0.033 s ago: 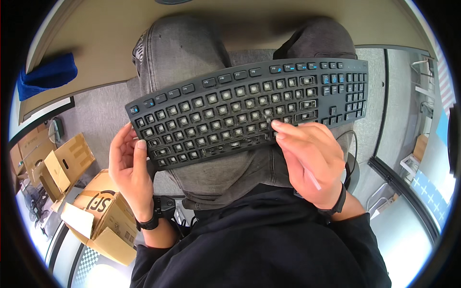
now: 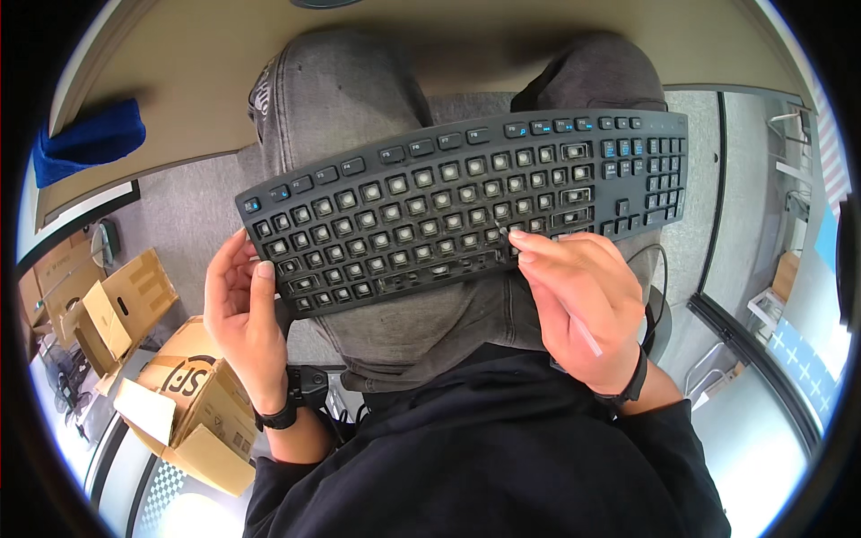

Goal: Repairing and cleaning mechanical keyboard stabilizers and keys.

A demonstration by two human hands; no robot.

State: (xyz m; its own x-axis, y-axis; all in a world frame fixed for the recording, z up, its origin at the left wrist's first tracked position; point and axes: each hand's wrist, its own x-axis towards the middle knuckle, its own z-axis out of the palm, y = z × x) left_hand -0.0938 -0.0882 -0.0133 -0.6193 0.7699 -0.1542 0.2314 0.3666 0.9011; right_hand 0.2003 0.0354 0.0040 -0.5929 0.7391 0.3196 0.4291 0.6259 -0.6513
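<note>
A black computer keyboard (image 2: 619, 190) rests tilted across my lap. Its main letter block has no keycaps, so rows of pale round domes show in square sockets. Keycaps remain on the function row and on the number pad at the right. My left hand (image 2: 242, 314) grips the keyboard's left edge, thumb on top and fingers curled beneath. Between the thumb and fingers of my right hand (image 2: 587, 296) is a thin pale stick (image 2: 587, 339). Its small greyish tip meets the lower sockets right of the middle; the kind of tip is too small to make out.
Under the keyboard are my legs in grey jeans (image 2: 350, 90). A brown tabletop (image 2: 197, 81) with a blue cloth (image 2: 94, 143) lies beyond. Open cardboard boxes (image 2: 211, 430) stand on the floor at the left. A black cable (image 2: 664, 269) hangs on the right.
The keyboard has shifted very slightly to the right, and my right fingertips have moved a little down and right. My left hand keeps its hold.
</note>
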